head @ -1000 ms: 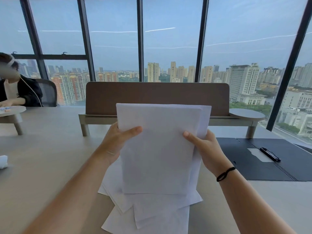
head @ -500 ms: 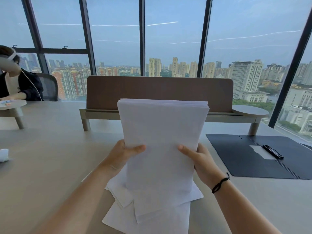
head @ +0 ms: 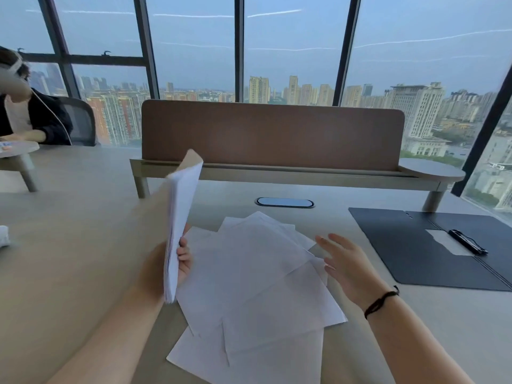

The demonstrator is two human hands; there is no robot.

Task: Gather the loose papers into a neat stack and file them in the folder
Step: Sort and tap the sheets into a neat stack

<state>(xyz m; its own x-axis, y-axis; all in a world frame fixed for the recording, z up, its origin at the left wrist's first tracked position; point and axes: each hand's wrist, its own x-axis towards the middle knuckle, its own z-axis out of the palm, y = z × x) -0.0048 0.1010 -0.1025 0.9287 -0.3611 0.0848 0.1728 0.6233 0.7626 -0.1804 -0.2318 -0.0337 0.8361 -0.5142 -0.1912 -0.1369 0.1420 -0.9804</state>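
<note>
Left hand (head: pixel 166 268) mostly hidden gripping blurred stack (head: pixel 180 228), right hand (head: pixel 346 261) open above loose papers (head: pixel 257 286)

Held stack (head: pixel 180 217): plain white, at 9 o'clock
Loose papers (head: pixel 257 286): white, unprinted, centre
Folder (head: pixel 410 250): dark navy-black, 3 o'clock
Pen (head: pixel 466 241): black
Wristband (head: pixel 381 300): black
Table (head: pixel 69 245): pale beige
Divider (head: pixel 271 134): brown, 12 o'clock

Left hand (head: pixel 177 261): raised at left, grip closed, fingers curled.
Right hand (head: pixel 347 266): open, fingers spread, reaching forward.
</note>
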